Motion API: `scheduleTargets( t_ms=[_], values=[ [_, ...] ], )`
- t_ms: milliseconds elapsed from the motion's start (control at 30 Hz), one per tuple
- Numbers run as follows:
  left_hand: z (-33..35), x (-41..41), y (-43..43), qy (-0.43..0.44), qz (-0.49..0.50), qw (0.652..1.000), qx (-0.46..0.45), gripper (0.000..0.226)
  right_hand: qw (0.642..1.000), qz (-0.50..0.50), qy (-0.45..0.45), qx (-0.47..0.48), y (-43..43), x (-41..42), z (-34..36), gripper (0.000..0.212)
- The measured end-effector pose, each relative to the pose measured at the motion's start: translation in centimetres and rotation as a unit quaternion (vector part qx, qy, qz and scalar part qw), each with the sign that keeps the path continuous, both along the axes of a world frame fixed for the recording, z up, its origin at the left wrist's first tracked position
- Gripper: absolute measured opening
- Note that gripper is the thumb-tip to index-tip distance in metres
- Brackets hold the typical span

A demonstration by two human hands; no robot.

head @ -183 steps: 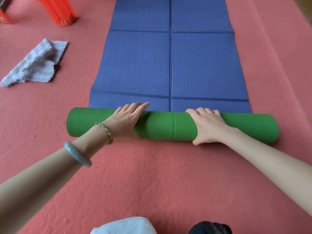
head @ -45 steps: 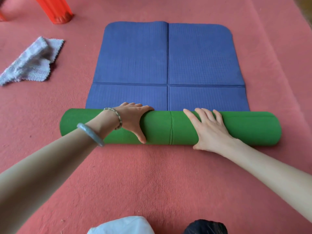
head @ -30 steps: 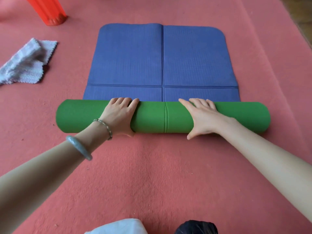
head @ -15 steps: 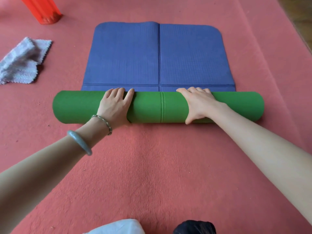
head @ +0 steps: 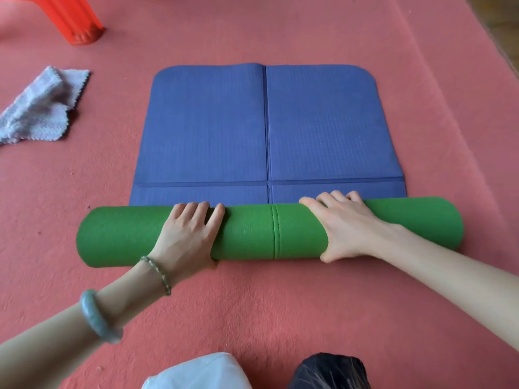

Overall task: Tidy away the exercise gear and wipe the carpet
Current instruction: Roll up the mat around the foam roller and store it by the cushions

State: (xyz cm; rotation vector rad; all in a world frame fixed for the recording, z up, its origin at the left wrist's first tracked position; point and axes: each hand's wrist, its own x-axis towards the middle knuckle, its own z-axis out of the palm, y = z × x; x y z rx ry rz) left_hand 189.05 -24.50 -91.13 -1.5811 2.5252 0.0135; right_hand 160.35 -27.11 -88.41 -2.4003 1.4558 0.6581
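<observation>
An exercise mat lies on the red carpet (head: 252, 310), blue on top and green underneath. Its near part is wound into a thick green roll (head: 247, 234) lying crosswise. The flat blue part (head: 210, 130) stretches away from me, with its rounded far end in view. My left hand (head: 188, 234) grips the roll left of its seam, fingers over the top and thumb on the near side. My right hand (head: 345, 226) grips it right of the seam the same way. A crumpled grey cloth (head: 39, 108) lies on the carpet at the left.
A red plastic stool leg (head: 78, 21) stands at the top left. The carpet's edge and a strip of wooden floor (head: 502, 21) show at the top right. My knees, one in white (head: 196, 372) and one in dark (head: 328, 372), are at the bottom.
Since six seconds ago the roll has travelled far up the blue mat and grown thicker. In the last half second it hardly moved, and both hands stayed wrapped over it.
</observation>
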Motion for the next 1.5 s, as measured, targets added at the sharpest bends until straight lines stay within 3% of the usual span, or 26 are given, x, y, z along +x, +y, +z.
scheduleTargets(
  t_ms=[200, 367, 467, 633, 800, 1000, 1100, 1233, 1300, 1400, 1500],
  values=[
    [0.8, 0.1, -1.0, -0.016, 0.018, 0.998, 0.054, 0.11, 0.994, -0.024, 0.013, 0.107, -1.9, 0.4, 0.7, 0.116],
    [0.8, -1.2, -0.3, 0.032, 0.028, 0.999, -0.006, 0.118, 0.952, -0.106, 0.008, 0.288, -7.0, 0.4, 1.0, 0.118],
    [-0.2, -2.3, 0.8, 0.037, 0.041, 0.998, -0.018, 0.132, 0.934, -0.119, 0.02, 0.336, -8.5, 0.7, 0.9, 0.118],
    [-0.5, -2.1, -3.4, 0.019, 0.027, 0.999, 0.01, 0.127, 0.951, -0.166, -0.026, 0.259, -9.6, -0.1, 1.9, 0.101],
    [0.9, -2.2, -8.0, 0.0, 0.004, 0.993, 0.114, 0.118, 0.987, -0.099, 0.044, 0.115, -5.9, 0.7, 1.0, 0.135],
    [1.5, -2.2, -10.6, 0.022, 0.024, 0.978, 0.207, 0.112, 0.996, -0.056, 0.012, -0.066, -3.0, 1.0, -1.1, 0.132],
    [1.4, -1.6, -9.9, 0.054, 0.018, 0.985, 0.161, 0.112, 0.997, -0.051, 0.002, -0.056, -4.2, 0.9, -1.1, 0.127],
    [0.0, 0.0, -6.3, 0.157, 0.052, 0.986, 0.014, 0.101, 0.999, -0.052, 0.0, 0.002, -7.4, 0.9, -0.4, 0.129],
    [-1.0, 0.5, -5.5, 0.135, 0.053, 0.988, -0.05, 0.11, 0.997, -0.06, 0.004, 0.04, -8.9, 1.1, 0.1, 0.13],
    [-1.8, 0.2, -6.4, 0.107, 0.06, 0.989, -0.076, 0.12, 0.995, -0.075, 0.001, 0.067, -10.2, 1.1, 0.7, 0.13],
    [-1.2, 0.2, -8.4, 0.086, 0.067, 0.993, -0.053, 0.112, 0.997, -0.069, -0.018, 0.006, -9.3, 0.8, 0.1, 0.129]
  ],
)
